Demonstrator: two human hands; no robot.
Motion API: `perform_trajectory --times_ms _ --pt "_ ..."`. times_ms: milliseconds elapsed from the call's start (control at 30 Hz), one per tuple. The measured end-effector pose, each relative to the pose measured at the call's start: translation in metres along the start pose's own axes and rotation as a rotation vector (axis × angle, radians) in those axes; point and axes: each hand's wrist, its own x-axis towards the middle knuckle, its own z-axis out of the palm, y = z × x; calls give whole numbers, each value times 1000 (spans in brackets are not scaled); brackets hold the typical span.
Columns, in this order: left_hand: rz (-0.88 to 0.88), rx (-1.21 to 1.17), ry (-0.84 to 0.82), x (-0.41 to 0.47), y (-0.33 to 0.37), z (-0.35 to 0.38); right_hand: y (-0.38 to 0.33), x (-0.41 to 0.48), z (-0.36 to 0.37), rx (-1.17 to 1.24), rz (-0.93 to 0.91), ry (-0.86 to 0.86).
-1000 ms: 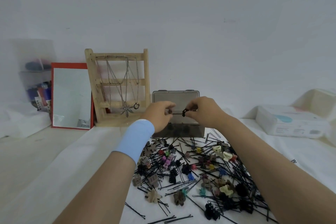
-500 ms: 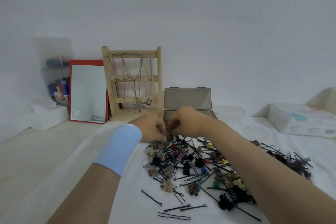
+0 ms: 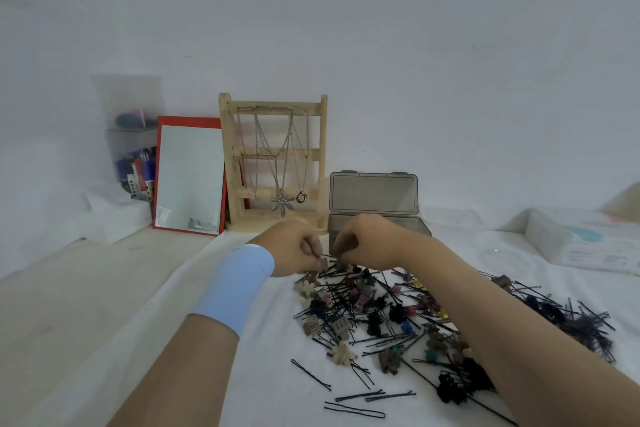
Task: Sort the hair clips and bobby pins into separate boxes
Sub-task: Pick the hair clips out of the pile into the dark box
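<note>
**As the Hands Return to the Pile, a Fresh Clip Is Taken Up**

Whereas a second ago both hands were raised in front of the grey box [image 3: 373, 196], working a pin and a small dark clip between them, they are now down at the far edge of the mixed pile [image 3: 377, 308]. The left hand [image 3: 294, 248], with a blue wristband [image 3: 239, 284], pinches a small tan clip [image 3: 323, 263] between thumb and fingertips, just above the pile. The right hand [image 3: 367, 243] sits just beside it with fingers curled down among the pins. Whether it holds anything cannot be told.

The box stands just beyond both hands, lid upright. Its contents are hidden behind the knuckles. Most clips and bobby pins remain mixed on the near side of the hands, on the white cloth [image 3: 277, 385]. Loose bobby pins [image 3: 353, 409] lie nearer the person, between the forearms. A darker heap [image 3: 581, 322] lies well outside the right forearm.

Assessment: one separating action appears finished and the next pick has begun. Sorting is at an early stage. No second box can be identified.
</note>
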Motion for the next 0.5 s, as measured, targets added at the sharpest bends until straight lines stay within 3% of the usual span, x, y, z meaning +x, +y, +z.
perform_trajectory --times_ms 167,333,500 --pt "-17 0 23 -2 -2 -14 0 1 -10 76 60 80" --pt "-91 -21 -108 -2 -6 -14 -7 9 -2 -25 8 -13" --pt "-16 68 73 3 -4 -15 -13 17 10 -250 -52 -26"
